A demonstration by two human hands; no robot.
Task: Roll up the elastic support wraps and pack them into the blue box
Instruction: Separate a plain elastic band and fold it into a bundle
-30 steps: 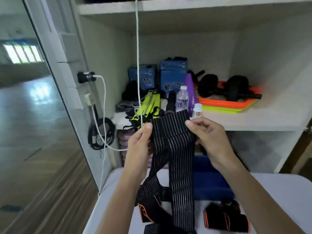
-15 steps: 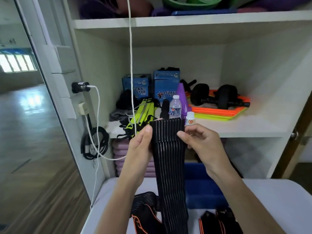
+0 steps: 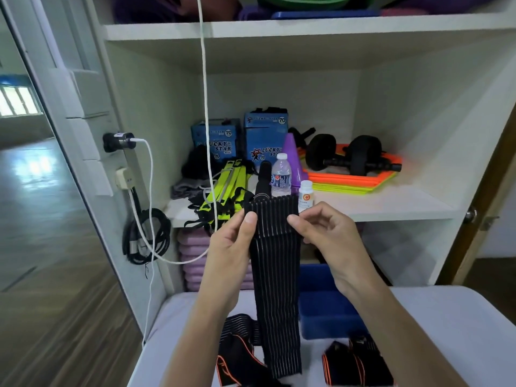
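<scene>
I see both hands raised in front of the shelf unit, holding one long black elastic support wrap with thin pale stripes (image 3: pixel 275 277) between them. My left hand (image 3: pixel 231 247) pinches the wrap's upper left edge, thumb on the near face; my right hand (image 3: pixel 326 233) pinches the upper right edge, thumb pressed against the fabric and the other fingers curled behind. The top of the wrap is folded over into a short flap between the two thumbs, and the rest hangs straight down with its lower end over the near part of the white counter (image 3: pixel 435 317).

The open blue plastic box (image 3: pixel 326 317) sits on the counter just right of the hanging strip and below my right wrist. Left of the strip, a loose black wrap with orange trim (image 3: pixel 237 350) lies in a heap on the counter. To the near right, two rolled black wraps with orange edging (image 3: pixel 357 364) sit side by side, just near of the box.

On the far shelf (image 3: pixel 391 208) I can see two blue cardboard cartons (image 3: pixel 245 141), a clear water bottle (image 3: pixel 281 174), a purple cone (image 3: pixel 291 160) and a small white bottle (image 3: pixel 305 195).
</scene>
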